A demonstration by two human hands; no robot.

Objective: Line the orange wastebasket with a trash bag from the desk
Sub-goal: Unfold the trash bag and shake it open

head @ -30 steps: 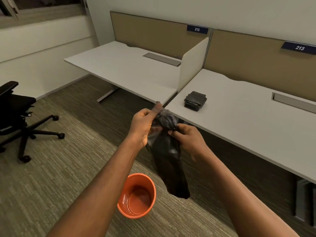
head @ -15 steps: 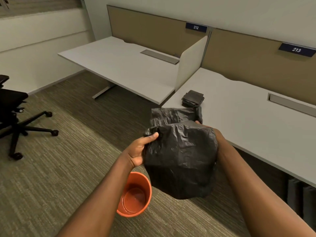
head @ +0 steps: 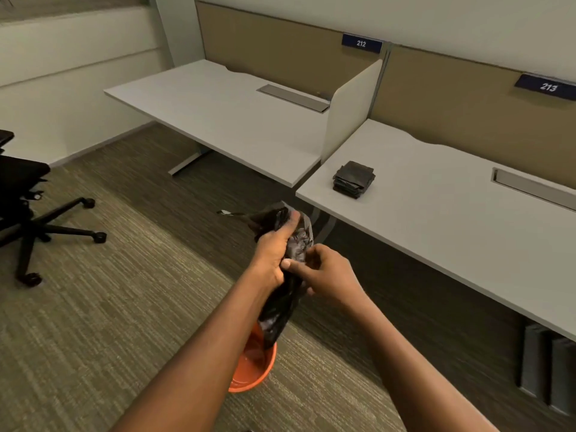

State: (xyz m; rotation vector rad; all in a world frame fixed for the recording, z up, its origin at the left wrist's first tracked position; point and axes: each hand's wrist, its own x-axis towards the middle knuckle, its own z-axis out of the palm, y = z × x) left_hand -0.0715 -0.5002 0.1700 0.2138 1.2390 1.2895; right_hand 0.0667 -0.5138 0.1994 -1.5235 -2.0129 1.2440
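A black trash bag (head: pixel 285 294) hangs bunched and narrow between both hands in front of me. My left hand (head: pixel 272 255) grips its upper part, with the top sticking out above the fingers. My right hand (head: pixel 324 275) pinches the bag just to the right, at about the same height. The bag's lower end dangles over the orange wastebasket (head: pixel 258 374), which stands on the carpet and is partly hidden behind my left forearm. A stack of folded black bags (head: pixel 353 179) lies on the near corner of the right desk (head: pixel 436 213).
A second white desk (head: pixel 218 120) stands to the left behind a divider panel (head: pixel 349 110). A black office chair (head: pixel 28 201) on castors is at the far left. Dark binders (head: pixel 545 366) stand under the right desk. Carpet lies around the wastebasket.
The bag was puffed wide open half a second ago; now it is gathered into a narrow bundle, and its lower end hangs over the wastebasket. Both hands have come close together.
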